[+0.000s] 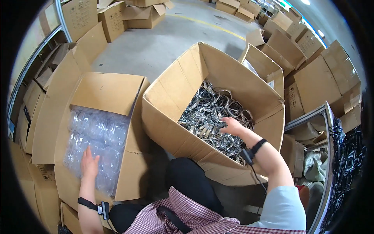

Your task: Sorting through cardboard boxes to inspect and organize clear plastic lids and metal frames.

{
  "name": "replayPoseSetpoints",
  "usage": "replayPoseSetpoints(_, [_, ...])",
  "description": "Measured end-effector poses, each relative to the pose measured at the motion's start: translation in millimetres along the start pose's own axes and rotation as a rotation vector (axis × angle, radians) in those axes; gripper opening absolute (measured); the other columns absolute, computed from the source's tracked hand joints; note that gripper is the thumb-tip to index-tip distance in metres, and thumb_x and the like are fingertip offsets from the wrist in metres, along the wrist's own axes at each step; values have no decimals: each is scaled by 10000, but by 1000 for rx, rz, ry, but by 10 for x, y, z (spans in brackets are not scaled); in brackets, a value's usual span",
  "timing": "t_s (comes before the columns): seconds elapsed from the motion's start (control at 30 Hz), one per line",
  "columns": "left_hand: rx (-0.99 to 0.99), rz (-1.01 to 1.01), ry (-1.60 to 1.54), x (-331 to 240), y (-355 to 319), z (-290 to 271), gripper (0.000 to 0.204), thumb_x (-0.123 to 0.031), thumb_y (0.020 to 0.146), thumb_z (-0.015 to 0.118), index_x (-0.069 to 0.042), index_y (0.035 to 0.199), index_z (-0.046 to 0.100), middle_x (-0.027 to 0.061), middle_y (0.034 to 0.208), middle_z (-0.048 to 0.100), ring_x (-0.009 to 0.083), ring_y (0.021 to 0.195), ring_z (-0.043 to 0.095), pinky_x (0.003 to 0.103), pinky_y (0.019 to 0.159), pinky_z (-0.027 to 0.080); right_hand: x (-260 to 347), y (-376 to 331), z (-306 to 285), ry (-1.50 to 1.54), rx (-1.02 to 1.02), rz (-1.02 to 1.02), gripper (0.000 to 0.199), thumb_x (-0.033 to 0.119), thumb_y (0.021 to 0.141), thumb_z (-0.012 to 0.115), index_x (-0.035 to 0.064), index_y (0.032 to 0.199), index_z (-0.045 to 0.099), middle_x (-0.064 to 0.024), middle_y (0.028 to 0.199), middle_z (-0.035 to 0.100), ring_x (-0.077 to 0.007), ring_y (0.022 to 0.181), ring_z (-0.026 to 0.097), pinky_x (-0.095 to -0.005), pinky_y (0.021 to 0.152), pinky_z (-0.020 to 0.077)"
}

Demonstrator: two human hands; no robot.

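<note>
My left hand (89,163) rests on or just over clear plastic clamshell-like packs (103,128), laid in rows inside an open cardboard carton (132,167) on the left. Its fingers are stretched out and hold nothing. Inside a larger open cardboard box (175,84) on the right lies a heap of coiled dark, shiny cables (206,113) with pale, flat ends. Over this heap hangs my right hand (232,126), thumb and fingers apart, with nothing visible in it. Whether its fingertips touch the cables, I cannot tell.
More cardboard boxes (113,19) stand at the back left, and others (311,74) crowd the right. A metal-framed rack (325,117) rises beside my right arm. Black packaged items (344,163) hang at the far right. A cord (258,177) trails from my right wrist strap.
</note>
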State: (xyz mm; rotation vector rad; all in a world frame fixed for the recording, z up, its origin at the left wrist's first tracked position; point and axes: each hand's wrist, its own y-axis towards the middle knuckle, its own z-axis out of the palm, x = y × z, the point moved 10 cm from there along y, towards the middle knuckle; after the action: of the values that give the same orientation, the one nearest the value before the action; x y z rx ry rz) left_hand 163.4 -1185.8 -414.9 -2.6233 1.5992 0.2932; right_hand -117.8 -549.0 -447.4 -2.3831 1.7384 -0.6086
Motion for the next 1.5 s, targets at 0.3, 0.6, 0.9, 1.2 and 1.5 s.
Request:
replayPoseSetpoints(0.3, [-34,17,32,94,-84,-451,421,-213,847,659,-34,1218,573,238,1017,667,419,957,636,506,813,509,112,111,267,-10,54,-128,256,199,691,751,74,912,723,-130,870,706,-283,806,671,-392,735,527])
replayPoseSetpoints(0.6, [-514,-344,-316,978,-456,-1144,281,-181,939,557,-17,1165,585,155,910,694,237,749,689,364,616,539,913,-780,-1475,484,-666,-298,75,-14,840,666,9,869,601,-49,1194,548,-101,774,548,-235,657,431])
replayPoseSetpoints(0.9, [-211,-386,-1119,-782,-1021,-1185,201,-181,997,515,-34,1117,583,82,861,689,134,575,653,252,492,493,3556,-1397,-946,1487,-26,-771,118,12,933,569,25,1017,651,-122,1293,563,-134,1022,591,-279,894,458])
replayPoseSetpoints(1.2, [-188,-433,-1702,-1032,-1417,-827,180,-188,976,582,-59,1100,608,23,829,652,100,676,624,224,585,477,4168,-1397,-80,1769,234,-646,481,-91,780,442,10,1246,505,-66,1213,480,-86,596,465,-216,543,382])
replayPoseSetpoints(1.5, [309,-60,-2295,-1659,-1295,-830,274,-158,1011,485,-18,1235,557,206,1284,551,299,1091,604,448,957,498,4071,-1155,-133,2221,621,-582,444,-14,817,456,55,1253,494,-34,1108,540,-66,470,353,-207,424,302])
